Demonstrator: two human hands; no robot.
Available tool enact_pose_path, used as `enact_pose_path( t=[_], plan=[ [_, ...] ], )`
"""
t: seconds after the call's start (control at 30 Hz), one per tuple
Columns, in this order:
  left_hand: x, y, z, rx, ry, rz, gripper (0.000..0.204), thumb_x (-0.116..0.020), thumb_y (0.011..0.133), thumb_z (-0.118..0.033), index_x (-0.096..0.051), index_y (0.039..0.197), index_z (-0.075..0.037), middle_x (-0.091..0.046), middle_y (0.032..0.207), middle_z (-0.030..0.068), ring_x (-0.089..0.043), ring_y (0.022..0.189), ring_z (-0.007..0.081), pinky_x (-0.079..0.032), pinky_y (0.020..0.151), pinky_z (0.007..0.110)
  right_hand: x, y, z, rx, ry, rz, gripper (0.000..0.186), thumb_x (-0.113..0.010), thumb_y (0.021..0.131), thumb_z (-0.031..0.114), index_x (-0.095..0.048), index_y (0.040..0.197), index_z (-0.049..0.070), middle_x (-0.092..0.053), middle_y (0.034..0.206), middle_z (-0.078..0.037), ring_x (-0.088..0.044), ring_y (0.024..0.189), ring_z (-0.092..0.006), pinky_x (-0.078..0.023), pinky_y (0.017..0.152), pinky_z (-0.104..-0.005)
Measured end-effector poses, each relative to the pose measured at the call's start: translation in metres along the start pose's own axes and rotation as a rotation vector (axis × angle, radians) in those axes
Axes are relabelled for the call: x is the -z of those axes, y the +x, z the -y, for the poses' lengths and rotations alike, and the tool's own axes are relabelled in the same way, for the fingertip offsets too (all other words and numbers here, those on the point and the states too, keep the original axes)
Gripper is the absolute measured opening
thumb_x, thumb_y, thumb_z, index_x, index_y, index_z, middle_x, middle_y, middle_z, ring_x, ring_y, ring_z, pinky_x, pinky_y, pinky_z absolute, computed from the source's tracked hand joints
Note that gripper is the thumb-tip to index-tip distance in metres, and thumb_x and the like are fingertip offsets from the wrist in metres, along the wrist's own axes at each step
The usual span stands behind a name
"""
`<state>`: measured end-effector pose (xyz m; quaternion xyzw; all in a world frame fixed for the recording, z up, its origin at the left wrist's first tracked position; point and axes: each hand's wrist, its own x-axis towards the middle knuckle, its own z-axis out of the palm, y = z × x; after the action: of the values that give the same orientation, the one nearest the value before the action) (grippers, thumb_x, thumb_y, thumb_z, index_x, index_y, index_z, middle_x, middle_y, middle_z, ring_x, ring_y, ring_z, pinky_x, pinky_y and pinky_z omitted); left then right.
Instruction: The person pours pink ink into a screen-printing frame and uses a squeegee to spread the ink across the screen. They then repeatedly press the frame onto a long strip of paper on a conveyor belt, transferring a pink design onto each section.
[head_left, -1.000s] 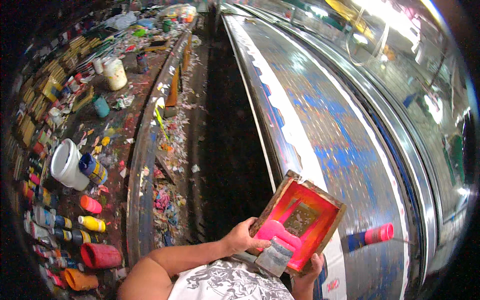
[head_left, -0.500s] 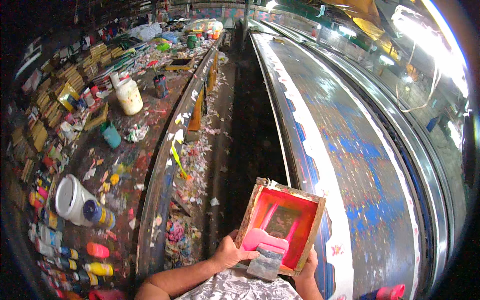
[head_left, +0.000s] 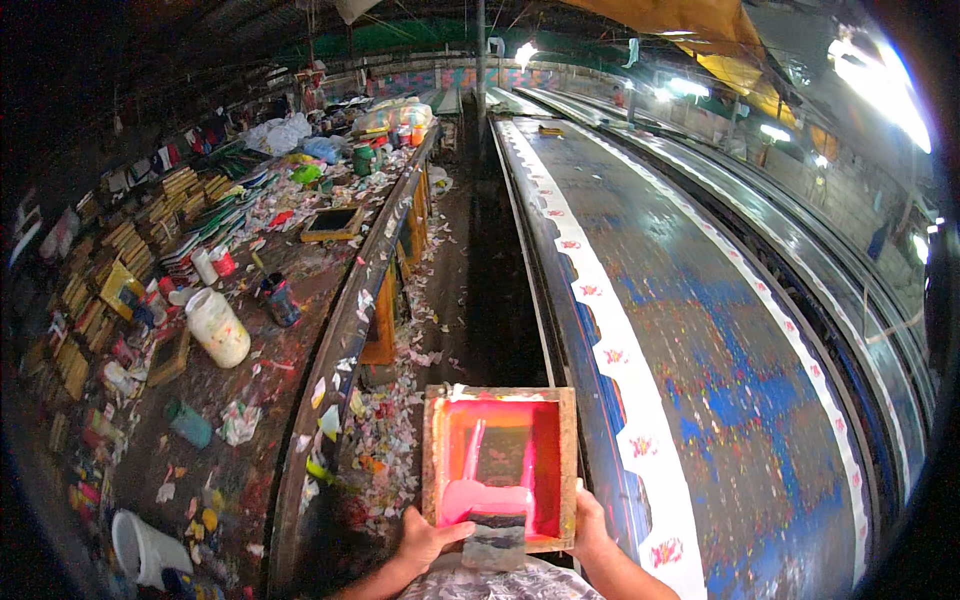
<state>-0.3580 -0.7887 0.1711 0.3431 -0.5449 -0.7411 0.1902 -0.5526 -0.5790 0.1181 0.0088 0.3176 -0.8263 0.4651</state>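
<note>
I hold a small wooden screen frame (head_left: pixel 557 470) at waist height, its inside smeared red and pink. My left hand (head_left: pixel 430 540) grips the lower left corner, thumb over a flat grey squeegee (head_left: pixel 493 545) that rests on that corner and bottom edge. A thick blob of pink ink (head_left: pixel 488 500) lies against the squeegee. My right hand (head_left: pixel 591 528) is closed on the frame's right side near the bottom; its fingertips are partly hidden.
A long printing table (head_left: pixel 740 420) with white strips bearing red motifs runs along the right. At left, a littered bench (head_left: pixel 282 410) holds buckets (head_left: pixel 218 340), pots and stacked frames (head_left: pixel 175 205). A dark aisle with scraps runs between; a post (head_left: pixel 480 70) stands far ahead.
The view has lifted toward the far end of the hall and roof. The frame in my hands now sits more upright and centred, less turned to the right.
</note>
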Motion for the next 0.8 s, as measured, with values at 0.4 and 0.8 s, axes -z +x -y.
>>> enact_pose_path(
  t=[0.4, 0.8],
  plan=[
    [0.007, 0.241, -0.072, -0.023, 0.134, 0.021, 0.075, -0.094, 0.088, -0.009, -0.062, 0.156, -0.007, -0.07, 0.149, 0.0112, -0.065, 0.137, 0.0298, -0.049, 0.12, 0.047, -0.053, 0.266, 0.065, -0.085, -0.104, -0.067, 0.061, -0.056, 0.118, 0.053, -0.06, 0.157, 0.006, -0.074, 0.145, -0.015, -0.074, 0.128, -0.0317, -0.06, 0.113, -0.0536],
    [-0.058, 0.586, -0.153, -0.171, 0.011, 0.332, 0.043, -0.093, 0.095, -0.017, -0.078, 0.132, -0.002, -0.08, 0.122, 0.0067, -0.076, 0.11, 0.0217, -0.061, 0.096, 0.04, -0.04, 0.545, 0.193, 0.09, -0.061, -0.216, 0.06, -0.044, 0.12, 0.052, -0.063, 0.154, 0.007, -0.075, 0.144, -0.016, -0.075, 0.128, -0.0357, -0.061, 0.113, -0.0552]
  ],
)
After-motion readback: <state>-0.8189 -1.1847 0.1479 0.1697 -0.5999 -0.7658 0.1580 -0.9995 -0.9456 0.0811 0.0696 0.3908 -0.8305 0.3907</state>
